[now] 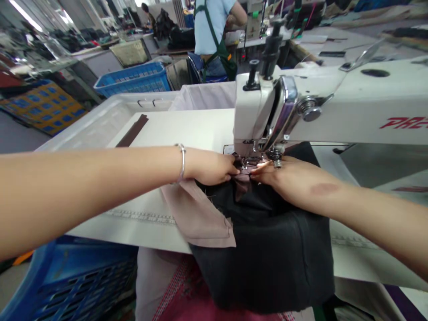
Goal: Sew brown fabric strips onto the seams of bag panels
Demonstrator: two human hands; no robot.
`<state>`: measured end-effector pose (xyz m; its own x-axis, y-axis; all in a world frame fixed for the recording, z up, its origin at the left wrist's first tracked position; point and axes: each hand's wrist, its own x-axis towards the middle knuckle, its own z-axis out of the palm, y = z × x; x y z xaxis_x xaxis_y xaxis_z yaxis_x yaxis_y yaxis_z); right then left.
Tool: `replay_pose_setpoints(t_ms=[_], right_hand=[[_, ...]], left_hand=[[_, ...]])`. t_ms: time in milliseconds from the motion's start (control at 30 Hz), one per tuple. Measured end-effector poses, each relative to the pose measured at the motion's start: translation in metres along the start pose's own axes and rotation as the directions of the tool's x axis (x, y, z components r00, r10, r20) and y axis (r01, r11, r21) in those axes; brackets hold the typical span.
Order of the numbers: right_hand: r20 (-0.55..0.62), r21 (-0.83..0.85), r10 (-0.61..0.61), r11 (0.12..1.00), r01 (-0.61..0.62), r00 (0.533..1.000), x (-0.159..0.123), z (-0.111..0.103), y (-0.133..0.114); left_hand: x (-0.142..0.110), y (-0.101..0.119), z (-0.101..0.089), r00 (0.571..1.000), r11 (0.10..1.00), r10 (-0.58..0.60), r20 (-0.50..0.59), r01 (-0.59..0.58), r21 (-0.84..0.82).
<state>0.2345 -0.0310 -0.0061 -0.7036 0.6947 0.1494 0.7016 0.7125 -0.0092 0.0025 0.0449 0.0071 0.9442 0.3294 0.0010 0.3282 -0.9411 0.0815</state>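
A white sewing machine [259, 100] stands over a piece of black fabric [267, 258] with mauve lining [203, 218] attached. My left hand [216, 167], a silver bangle on its wrist, holds the fabric just left of the presser foot [249, 162], fingers bent down onto it. On the foot's other side my right hand [279, 176] grips the fabric, its fingertips close to the needle area. A small mauve fold [242, 185] lies between the two hands, under the foot's front. The black fabric hangs over the table's front edge onto my lap. Some fingertips are hidden.
A brown strip [133, 130] lies on the white table [187, 127], which has a printed ruler [143, 216] along its front. A blue basket [80, 276] stands below at left. Farther back are another blue basket [133, 80] and a co-worker [212, 35].
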Motion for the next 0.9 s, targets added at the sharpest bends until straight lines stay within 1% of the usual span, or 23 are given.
replay_pose_setpoints(t_ms=[33,67,100,167,233,267,367,433,500,600,700,800,900], right_hand=[[-0.018,-0.012,0.01,1.0,-0.01,1.0,-0.003,0.004,-0.002],[-0.046,-0.015,0.024,1.0,-0.025,0.999,-0.006,0.009,-0.002],[-0.073,-0.014,0.034,0.999,-0.035,0.997,-0.01,0.015,-0.001],[-0.121,0.019,0.052,0.999,-0.05,0.991,-0.015,0.028,0.003],[-0.162,0.073,0.079,0.995,-0.068,0.984,-0.018,0.037,0.006],[-0.179,0.1,0.092,0.992,-0.075,0.98,-0.018,0.04,0.007],[-0.214,0.154,0.095,0.986,-0.063,0.972,-0.014,0.038,0.006],[-0.251,0.155,0.08,0.987,-0.042,0.965,-0.01,0.033,0.003],[-0.272,0.138,0.081,0.989,-0.044,0.959,-0.008,0.029,-0.001],[-0.284,0.116,0.091,0.991,-0.06,0.955,-0.008,0.027,-0.005],[-0.281,0.117,0.104,0.99,-0.074,0.954,-0.01,0.029,-0.007],[-0.243,0.122,0.122,0.988,-0.095,0.962,-0.011,0.032,-0.007],[-0.23,0.113,0.109,0.99,-0.085,0.967,-0.011,0.032,-0.007]], left_hand=[[-0.002,0.002,-0.001,0.997,0.998,0.039,0.06,-0.042,0.053],[-0.006,0.006,-0.001,0.995,0.994,0.051,0.086,-0.059,0.096],[-0.01,0.009,0.001,0.997,0.99,0.044,0.069,-0.053,0.13],[-0.019,0.016,0.01,0.999,0.985,0.003,-0.034,0.002,0.17],[-0.026,0.022,0.022,0.994,0.984,-0.023,-0.103,0.041,0.171],[-0.029,0.025,0.027,0.993,0.986,-0.038,-0.115,0.057,0.159],[-0.032,0.034,0.035,0.988,0.983,-0.116,-0.103,0.129,0.127],[-0.031,0.04,0.035,0.982,0.978,-0.166,-0.085,0.175,0.113],[-0.031,0.043,0.035,0.978,0.975,-0.192,-0.087,0.2,0.099],[-0.031,0.042,0.036,0.977,0.977,-0.19,-0.097,0.198,0.079],[-0.031,0.039,0.037,0.98,0.981,-0.178,-0.087,0.183,0.065],[-0.03,0.037,0.036,0.982,0.982,-0.17,-0.078,0.175,0.065],[-0.029,0.036,0.035,0.984,0.983,-0.165,-0.066,0.17,0.072]])
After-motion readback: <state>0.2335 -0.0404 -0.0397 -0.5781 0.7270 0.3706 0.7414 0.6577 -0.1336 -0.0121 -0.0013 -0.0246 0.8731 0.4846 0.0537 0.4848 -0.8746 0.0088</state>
